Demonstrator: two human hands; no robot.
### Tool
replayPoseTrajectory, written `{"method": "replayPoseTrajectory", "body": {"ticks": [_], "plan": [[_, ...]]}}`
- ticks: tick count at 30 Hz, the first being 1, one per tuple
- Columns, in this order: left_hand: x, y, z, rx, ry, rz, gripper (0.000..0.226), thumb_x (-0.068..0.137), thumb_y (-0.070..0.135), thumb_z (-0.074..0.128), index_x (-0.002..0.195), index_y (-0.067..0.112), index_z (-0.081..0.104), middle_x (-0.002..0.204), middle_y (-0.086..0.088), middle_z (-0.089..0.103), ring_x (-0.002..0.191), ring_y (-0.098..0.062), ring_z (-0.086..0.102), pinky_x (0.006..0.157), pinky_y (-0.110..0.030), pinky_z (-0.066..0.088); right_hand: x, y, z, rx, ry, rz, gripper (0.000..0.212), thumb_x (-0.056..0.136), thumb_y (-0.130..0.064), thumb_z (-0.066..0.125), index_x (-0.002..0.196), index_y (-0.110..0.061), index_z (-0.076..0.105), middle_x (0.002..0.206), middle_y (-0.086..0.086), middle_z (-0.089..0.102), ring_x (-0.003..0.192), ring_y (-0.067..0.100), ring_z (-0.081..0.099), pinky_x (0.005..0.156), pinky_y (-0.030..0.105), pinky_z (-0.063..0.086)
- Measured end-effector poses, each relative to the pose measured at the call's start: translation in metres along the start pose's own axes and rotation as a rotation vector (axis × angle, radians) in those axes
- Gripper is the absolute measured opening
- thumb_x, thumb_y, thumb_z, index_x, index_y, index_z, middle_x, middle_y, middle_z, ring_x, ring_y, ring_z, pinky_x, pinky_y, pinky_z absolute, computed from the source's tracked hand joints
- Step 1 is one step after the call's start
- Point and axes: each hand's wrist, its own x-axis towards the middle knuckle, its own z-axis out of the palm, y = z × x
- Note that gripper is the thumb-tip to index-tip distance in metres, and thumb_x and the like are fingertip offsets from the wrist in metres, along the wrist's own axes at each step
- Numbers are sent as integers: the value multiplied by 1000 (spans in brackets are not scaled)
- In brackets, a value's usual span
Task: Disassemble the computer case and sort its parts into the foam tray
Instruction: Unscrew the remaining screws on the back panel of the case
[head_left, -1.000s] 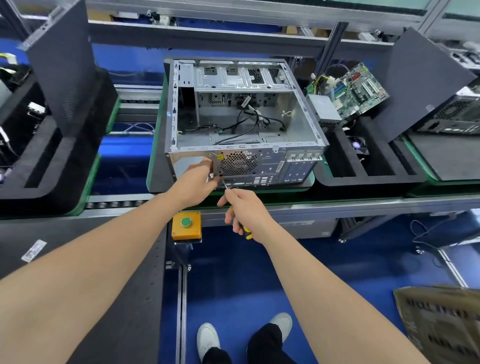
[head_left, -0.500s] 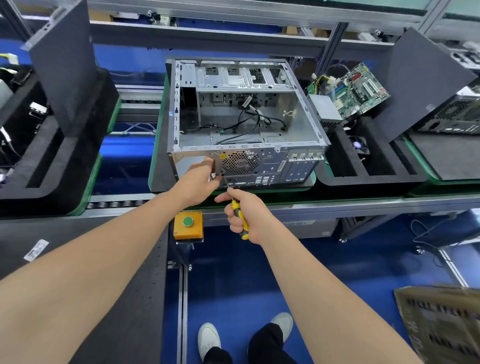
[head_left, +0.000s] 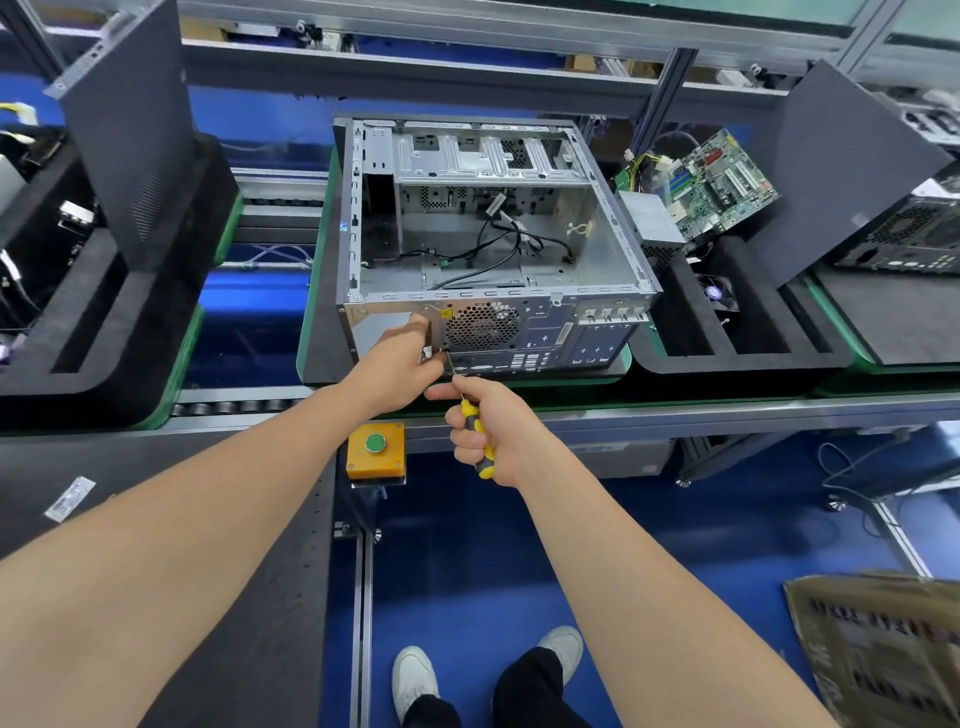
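Head view. The computer case (head_left: 493, 249) lies open side up on the bench (head_left: 727, 410) at 12 o'clock, with loose cables (head_left: 498, 244) inside. The left hand (head_left: 395, 364) rests against its rear panel beside the fan grille (head_left: 480, 325); whether it pinches anything cannot be told. The right hand (head_left: 493, 436) is clamped on a yellow-black screwdriver (head_left: 475, 423), tip at that panel. The foam tray (head_left: 748, 332) at 2 o'clock holds a motherboard (head_left: 722, 182), power supply (head_left: 654, 226) and leaning side panel (head_left: 841, 171).

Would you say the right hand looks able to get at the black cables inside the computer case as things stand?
Probably yes, though awkwardly. The computer case lies open side up and nothing covers the black cables, but the right hand grips a yellow-and-black screwdriver, so its fingers are occupied.
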Motion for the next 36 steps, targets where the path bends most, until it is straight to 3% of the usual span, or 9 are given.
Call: {"method": "replayPoseTrajectory", "body": {"ticks": [8,11,13,17,21,26,29,33,36], "plan": [[0,-1,0,-24,-15,15,17,102,26,55,113,16,47,102,5,53,90,-15,49,62,-18,34,3,-2,11,-277,249,-92,38,107,-38,50,97,-13,78,65,2,57,41,12,37,41,23,33],[0,0,1,-26,-15,5,17,102,25,56,109,23,41,102,4,52,90,-16,49,62,-12,32,7,4,8,-678,469,-367,36,106,-37,53,85,-19,77,69,0,67,51,15,54,49,27,43],[0,-1,2,-31,-10,0,17,101,25,56,108,23,41,100,6,52,88,-15,49,62,-11,31,9,7,9,-751,532,-433,35,105,-37,55,82,-23,76,72,-1,69,56,16,59,53,29,46],[-1,-2,2,-25,0,16,16,101,27,56,107,21,43,98,6,52,87,-15,48,61,-9,30,10,3,10,-60,182,-72,34,104,-23,47,100,-4,76,65,1,53,44,11,37,41,25,33],[-4,1,1,-47,14,32,18,101,26,57,109,23,40,99,5,54,88,-14,49,61,-19,34,8,6,-1,212,-135,-50,22,109,-17,44,102,-3,60,71,1,49,47,9,36,42,22,34],[-4,3,-2,-75,-28,6,21,103,26,57,117,15,47,115,-6,64,103,-22,57,81,-31,42,8,17,-12,642,-520,41,26,109,-28,44,99,-8,58,65,1,52,30,6,42,28,16,32],[-4,2,-4,-88,-29,6,24,103,25,57,122,12,51,122,-9,65,114,-24,59,87,-31,44,13,24,-6,763,-553,44,30,110,-26,43,98,-5,59,60,2,50,26,8,40,24,19,30],[-4,3,-4,-31,0,37,18,102,22,57,117,13,55,117,-10,64,110,-27,58,81,-25,35,10,16,-2,295,-228,-97,25,111,-27,47,100,-9,61,61,1,51,29,10,32,27,23,27],[-3,4,-2,-29,7,24,21,102,21,57,120,10,56,120,-11,65,109,-26,58,84,-25,37,6,9,4,-512,211,-388,26,108,-26,43,95,-11,59,68,7,60,34,18,43,35,25,33]]}}
